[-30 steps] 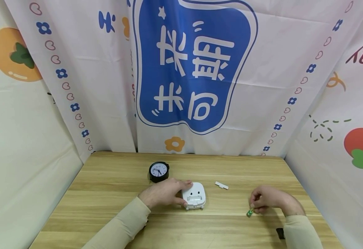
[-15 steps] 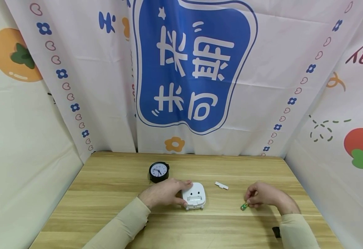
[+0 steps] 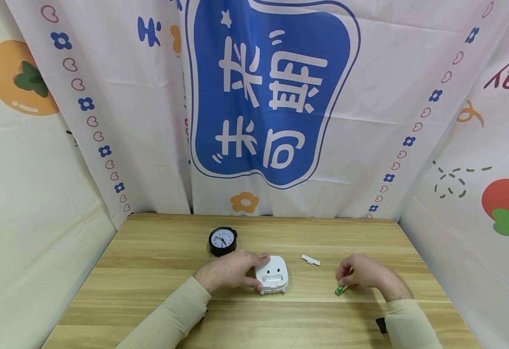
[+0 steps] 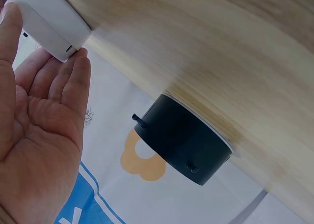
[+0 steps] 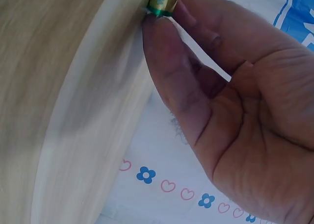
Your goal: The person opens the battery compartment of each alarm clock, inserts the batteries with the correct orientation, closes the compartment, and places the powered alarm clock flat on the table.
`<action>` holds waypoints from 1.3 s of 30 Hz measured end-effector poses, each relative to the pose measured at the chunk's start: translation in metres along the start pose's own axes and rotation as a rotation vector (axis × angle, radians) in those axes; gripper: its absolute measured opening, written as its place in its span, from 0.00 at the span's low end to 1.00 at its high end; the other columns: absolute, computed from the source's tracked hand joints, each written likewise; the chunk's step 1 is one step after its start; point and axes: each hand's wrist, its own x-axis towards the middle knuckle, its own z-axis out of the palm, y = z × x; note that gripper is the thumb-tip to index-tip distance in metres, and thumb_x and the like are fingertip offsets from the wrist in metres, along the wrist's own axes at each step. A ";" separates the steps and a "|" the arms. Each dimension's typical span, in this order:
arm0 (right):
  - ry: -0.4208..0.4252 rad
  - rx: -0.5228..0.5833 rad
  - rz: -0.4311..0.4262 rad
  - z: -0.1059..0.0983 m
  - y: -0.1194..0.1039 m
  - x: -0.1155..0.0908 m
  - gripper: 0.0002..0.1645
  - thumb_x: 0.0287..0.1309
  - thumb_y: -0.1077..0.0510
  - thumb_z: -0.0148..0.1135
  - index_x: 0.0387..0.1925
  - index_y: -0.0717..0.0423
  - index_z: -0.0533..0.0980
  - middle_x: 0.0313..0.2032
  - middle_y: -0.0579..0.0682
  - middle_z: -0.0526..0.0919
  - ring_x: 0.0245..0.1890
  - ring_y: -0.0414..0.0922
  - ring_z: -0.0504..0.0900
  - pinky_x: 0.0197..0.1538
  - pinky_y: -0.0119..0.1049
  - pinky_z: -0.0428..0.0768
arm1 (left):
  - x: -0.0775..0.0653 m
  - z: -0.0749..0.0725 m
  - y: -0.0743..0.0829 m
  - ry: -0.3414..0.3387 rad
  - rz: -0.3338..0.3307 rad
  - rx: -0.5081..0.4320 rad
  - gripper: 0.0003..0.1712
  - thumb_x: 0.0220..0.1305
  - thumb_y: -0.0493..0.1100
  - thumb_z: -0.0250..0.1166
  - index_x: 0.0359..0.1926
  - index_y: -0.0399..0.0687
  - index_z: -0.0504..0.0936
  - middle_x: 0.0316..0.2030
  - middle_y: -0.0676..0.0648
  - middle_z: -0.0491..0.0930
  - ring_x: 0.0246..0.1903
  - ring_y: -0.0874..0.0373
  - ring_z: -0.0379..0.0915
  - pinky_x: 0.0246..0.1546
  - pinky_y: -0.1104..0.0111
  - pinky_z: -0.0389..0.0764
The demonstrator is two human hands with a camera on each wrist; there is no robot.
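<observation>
A small white square device [image 3: 277, 264] with rounded corners, two dark holes and an open battery slot lies on the table. My left hand [image 3: 232, 270] grips its left side, the thumb at the near corner and the fingers at the far one. Seen from the left wrist, the device [image 4: 54, 18] sits between thumb and fingers. To the right, my right hand [image 3: 363, 272] pinches a green and gold battery [image 3: 340, 290] low over the table. Only one end of the battery [image 5: 164, 1] shows at the fingertips in the right wrist view.
A round black clock [image 3: 222, 239] stands just behind my left hand. Between the device and my right hand, farther back, lies a narrow white cover with a tab [image 3: 311, 260]. Printed cloth [image 3: 158, 184] hangs behind the wooden table [image 3: 306, 325] and along both sides.
My right hand has moved left and slightly away from me with the battery, toward the white device. My left hand and the device have stayed in place.
</observation>
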 end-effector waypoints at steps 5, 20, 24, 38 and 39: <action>0.024 -0.027 -0.004 0.002 -0.002 0.002 0.09 0.69 0.66 0.82 0.37 0.56 0.86 0.35 0.45 0.88 0.37 0.39 0.81 0.39 0.29 0.81 | 0.000 0.000 -0.001 0.006 0.006 -0.005 0.46 0.72 0.56 0.84 0.83 0.46 0.80 0.85 0.45 0.77 0.83 0.46 0.79 0.86 0.53 0.81; -0.093 -0.053 -0.076 0.002 -0.014 -0.013 0.15 0.60 0.71 0.85 0.36 0.54 0.85 0.33 0.45 0.82 0.34 0.36 0.73 0.37 0.29 0.72 | -0.001 0.000 -0.001 0.005 0.002 -0.004 0.46 0.72 0.56 0.83 0.84 0.46 0.80 0.85 0.45 0.77 0.83 0.45 0.79 0.85 0.53 0.81; -0.070 -0.060 -0.055 0.006 -0.015 -0.011 0.14 0.62 0.72 0.81 0.36 0.53 0.85 0.33 0.44 0.80 0.34 0.37 0.73 0.38 0.30 0.72 | -0.001 0.000 -0.001 0.004 0.002 -0.001 0.46 0.73 0.57 0.83 0.84 0.46 0.79 0.85 0.46 0.77 0.83 0.46 0.78 0.85 0.54 0.81; 0.082 -0.093 -0.017 0.018 -0.018 0.006 0.08 0.70 0.66 0.81 0.43 0.58 0.86 0.34 0.44 0.83 0.34 0.37 0.76 0.38 0.30 0.77 | -0.002 0.000 -0.003 0.010 0.026 -0.030 0.46 0.73 0.56 0.83 0.84 0.45 0.80 0.85 0.44 0.77 0.83 0.45 0.78 0.85 0.53 0.81; 0.090 -0.090 -0.012 0.019 -0.018 0.007 0.08 0.70 0.67 0.80 0.44 0.58 0.86 0.34 0.44 0.83 0.34 0.37 0.76 0.38 0.29 0.77 | 0.002 0.008 -0.013 0.023 0.055 -0.020 0.47 0.72 0.59 0.83 0.84 0.46 0.79 0.85 0.45 0.76 0.84 0.46 0.77 0.86 0.55 0.80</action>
